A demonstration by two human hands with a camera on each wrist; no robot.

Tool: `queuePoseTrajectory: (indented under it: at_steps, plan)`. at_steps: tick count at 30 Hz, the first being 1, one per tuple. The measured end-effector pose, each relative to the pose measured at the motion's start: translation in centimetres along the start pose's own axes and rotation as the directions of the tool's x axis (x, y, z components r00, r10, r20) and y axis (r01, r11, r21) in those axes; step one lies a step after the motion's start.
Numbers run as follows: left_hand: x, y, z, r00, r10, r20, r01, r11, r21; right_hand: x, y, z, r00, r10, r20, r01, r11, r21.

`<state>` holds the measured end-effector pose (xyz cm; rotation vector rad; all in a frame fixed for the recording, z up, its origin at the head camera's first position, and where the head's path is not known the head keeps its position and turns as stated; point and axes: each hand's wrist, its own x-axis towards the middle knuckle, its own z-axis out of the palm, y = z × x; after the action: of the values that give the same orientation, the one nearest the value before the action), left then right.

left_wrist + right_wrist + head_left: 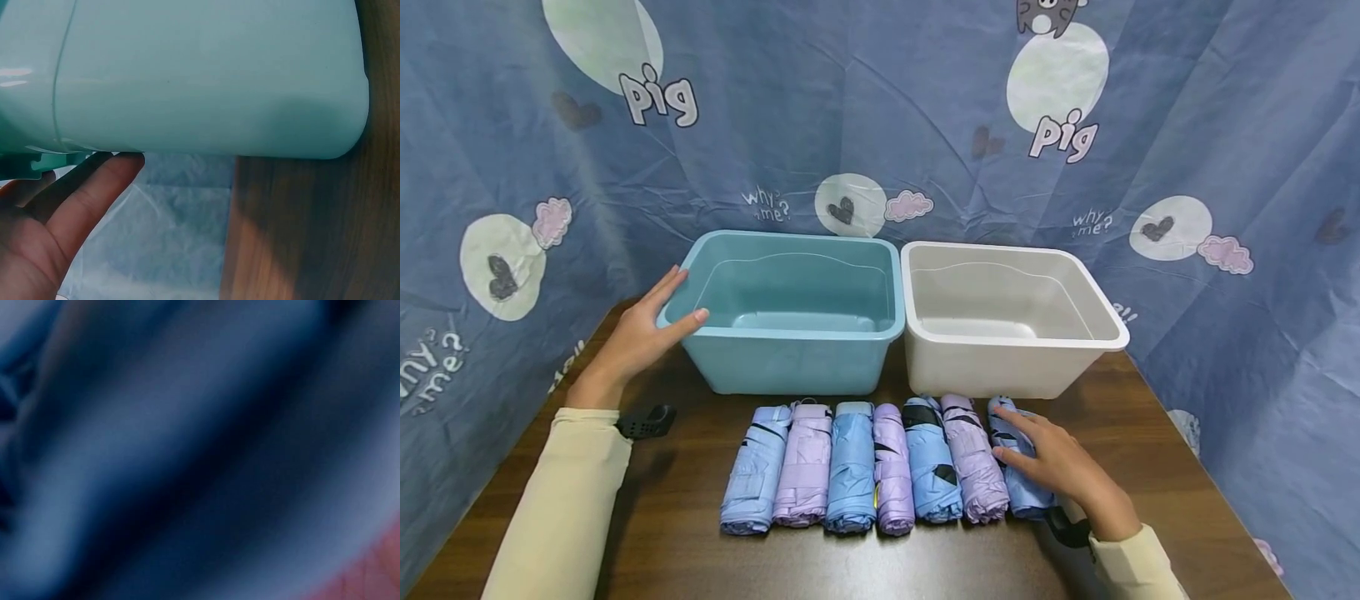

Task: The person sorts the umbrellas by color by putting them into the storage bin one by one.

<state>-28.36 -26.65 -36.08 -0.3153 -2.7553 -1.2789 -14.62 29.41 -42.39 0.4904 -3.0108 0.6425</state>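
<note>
My left hand (638, 333) is at the left end of the teal bin (790, 367), thumb at the front corner of its rim and fingers along the side. In the left wrist view, straight fingers (94, 194) touch the bin's outer wall. At the right end of a row of folded umbrellas, my right hand (1063, 458) lies over a blue umbrella (1026, 492), fingers fairly straight and thumb apart. Blue cloth (156, 437) fills the right wrist view, badly blurred. Just left of that hand is a lilac umbrella (977, 467).
A white bin (992, 367) stands right beside the teal one, near the table's back. The row continues leftward with several blue and lilac umbrellas (850, 475) on the brown wooden table (700, 558). A blue printed cloth (850, 108) hangs behind.
</note>
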Motion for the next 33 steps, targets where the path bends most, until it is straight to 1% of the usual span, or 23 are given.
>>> queuePoseTrajectory:
  at_steps: [2, 7, 14, 19, 25, 33]
  plan:
    - [-0.1, 0.0, 0.0, 1.000, 0.004, -0.006, -0.004, 1.000, -0.001, 0.1, 0.1, 0.0, 1.000, -0.026, 0.008, 0.026, 1.000, 0.007]
    - [0.1, 0.4, 0.0, 1.000, 0.015, -0.020, -0.015, 1.000, -0.008, 0.4, 0.5, -0.2, 0.999, -0.048, 0.004, 0.048, 0.998, 0.038]
    - [-0.2, 0.3, 0.0, 1.000, -0.004, -0.007, 0.004, 1.000, -0.022, 0.4, 1.2, -0.1, 0.999, -0.036, 0.011, 0.035, 0.995, 0.097]
    - [-0.2, 0.2, 0.1, 1.000, 0.000, -0.009, -0.001, 1.000, -0.011, 0.2, 1.4, -0.2, 1.000, -0.011, 0.018, 0.009, 0.992, 0.126]
    - [-0.3, -0.1, 0.0, 1.000, 0.015, -0.011, -0.015, 1.000, -0.007, -0.2, 0.9, -1.0, 1.000, 0.020, -0.019, -0.016, 0.986, 0.165]
    - [-0.2, -0.1, 0.1, 1.000, 0.009, -0.019, -0.009, 1.000, -0.007, -0.6, -0.3, -2.5, 0.996, 0.037, -0.080, -0.023, 0.985, 0.171]
